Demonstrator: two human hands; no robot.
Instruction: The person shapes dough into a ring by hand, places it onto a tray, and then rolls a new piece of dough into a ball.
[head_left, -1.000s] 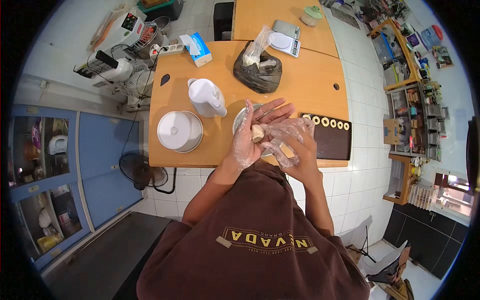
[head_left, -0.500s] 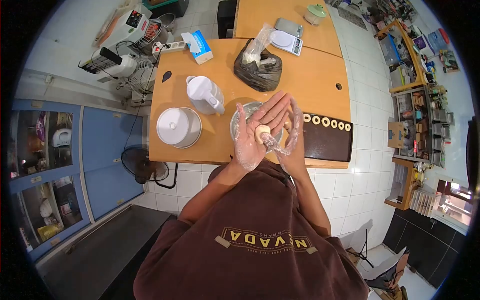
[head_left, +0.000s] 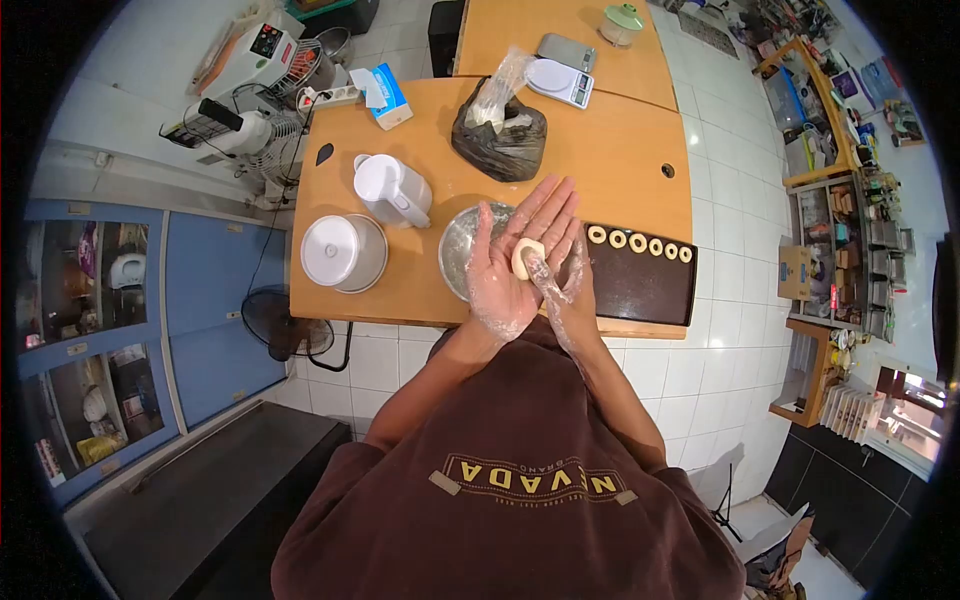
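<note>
My left hand (head_left: 512,268) is palm up, its fingers stretched out and dusted with flour, and it holds a small round piece of pale dough (head_left: 523,255) on the palm. A floury thumb of my right hand (head_left: 572,305) presses on the dough's lower right side. The other right fingers are mostly hidden behind the left hand. Beneath both hands stands a metal bowl (head_left: 457,250) with floury walls, partly covered by them. A dark baking tray (head_left: 640,290) lies to the right, bearing a row of several dough rings (head_left: 638,242) along its far edge.
On the wooden table (head_left: 600,160) stand a white lidded container (head_left: 340,252), a white pitcher (head_left: 390,190), a black plastic bag (head_left: 500,145), a white scale (head_left: 560,82) and a tissue box (head_left: 388,98). A floor fan (head_left: 285,327) is left of the table.
My right hand has come in closer, its fingers passing from beside the left hand to behind it. Its thumb stays on the dough. The view has shifted slightly.
</note>
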